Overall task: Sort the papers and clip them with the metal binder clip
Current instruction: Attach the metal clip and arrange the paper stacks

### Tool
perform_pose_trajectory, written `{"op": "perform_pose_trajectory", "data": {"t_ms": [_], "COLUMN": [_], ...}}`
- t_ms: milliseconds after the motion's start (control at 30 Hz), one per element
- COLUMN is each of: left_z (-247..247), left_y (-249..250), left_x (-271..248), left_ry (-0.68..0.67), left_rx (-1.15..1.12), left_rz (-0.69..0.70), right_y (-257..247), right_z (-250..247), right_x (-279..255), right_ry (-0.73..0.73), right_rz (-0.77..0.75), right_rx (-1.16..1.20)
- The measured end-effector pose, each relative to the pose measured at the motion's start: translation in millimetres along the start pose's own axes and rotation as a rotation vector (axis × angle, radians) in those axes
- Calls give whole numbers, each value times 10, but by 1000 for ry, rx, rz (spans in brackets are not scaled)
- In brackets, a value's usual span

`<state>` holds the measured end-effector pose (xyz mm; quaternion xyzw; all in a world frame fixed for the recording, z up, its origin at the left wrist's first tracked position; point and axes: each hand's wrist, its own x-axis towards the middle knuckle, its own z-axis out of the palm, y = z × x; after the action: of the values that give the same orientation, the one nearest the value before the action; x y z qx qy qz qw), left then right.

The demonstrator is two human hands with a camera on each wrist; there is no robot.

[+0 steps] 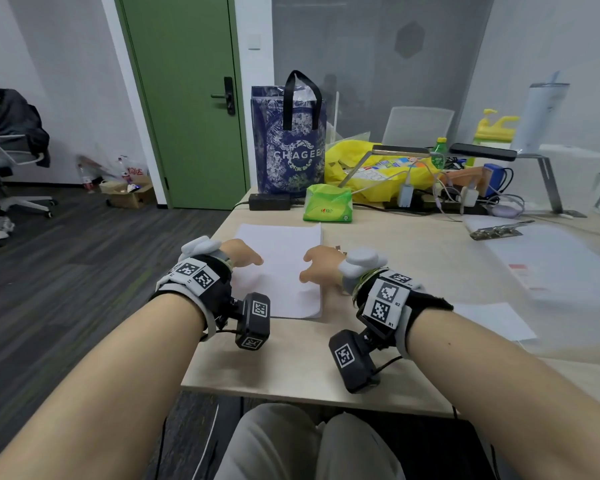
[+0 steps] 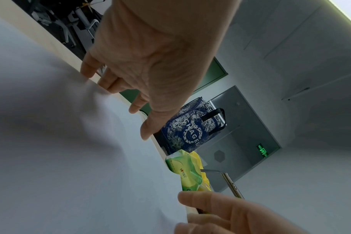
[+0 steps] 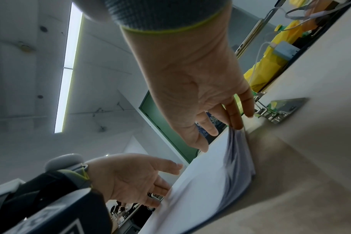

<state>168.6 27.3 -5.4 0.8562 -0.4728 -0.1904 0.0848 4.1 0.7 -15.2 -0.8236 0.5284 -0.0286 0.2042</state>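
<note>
A stack of white papers (image 1: 281, 268) lies on the wooden table (image 1: 291, 368) in front of me. My left hand (image 1: 243, 254) touches the stack's left edge with straight fingers (image 2: 106, 85). My right hand (image 1: 321, 263) touches the right edge; there the sheets (image 3: 236, 150) are fanned and blurred under its fingertips (image 3: 237, 125), and its thumb lies over the top sheet. Neither hand holds anything. A shiny metal clip (image 3: 278, 110) lies on the table just beyond the right fingers. Another metal clip (image 1: 496, 232) rests far right.
A green tissue pack (image 1: 328, 204), a black power brick (image 1: 269, 201) and a blue bag (image 1: 288, 143) stand behind the papers. Yellow plastic, cables and chargers (image 1: 430, 188) crowd the back right. Loose sheets (image 1: 492, 320) and a clear folder (image 1: 551, 265) lie at the right.
</note>
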Motion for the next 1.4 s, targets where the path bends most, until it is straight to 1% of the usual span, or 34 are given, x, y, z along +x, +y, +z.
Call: {"op": "perform_pose_trajectory", "data": {"t_ms": [100,167,233,300,367,567,667,733,833,933,1067,1167,1233,1400], "left_z": [3,17,18,10,0,-32,-18,11,64,102,134,170,228,358], "left_y": [-4,-10,-15,-14,-10,-37,-23,11,64,79,197,389,606,954], "left_x": [-13,-13,-19,-33,-45,-98,-115,-127,-161,-164,-211,-294,-326,-352], "left_ry": [2,-5,-11,-14,-20,-22,-59,-83,-94,-49,-27,-15,-8,-52], "left_rx": [7,7,8,8,10,38,74,103,132,119,88,56,69,73], "left_rz": [4,7,8,8,9,27,55,73,90,78,79,131,191,272], "right_y": [-23,-33,-46,-58,-75,68,155,203,354,589,880,1123,1343,1675], "right_z": [-20,-27,-33,-38,-53,-32,-126,-219,-361,-476,-613,-744,-856,-975], "right_x": [2,12,14,23,49,194,224,210,155,83,-87,-147,-258,-437], "right_ry": [-12,4,85,183,224,176,242,287,350,407,461,497,532,564], "right_rz": [-12,-36,-66,-91,-71,56,99,115,121,82,68,113,145,184], "right_rx": [-30,-31,8,104,172,127,110,154,217,295,318,301,301,293]}}
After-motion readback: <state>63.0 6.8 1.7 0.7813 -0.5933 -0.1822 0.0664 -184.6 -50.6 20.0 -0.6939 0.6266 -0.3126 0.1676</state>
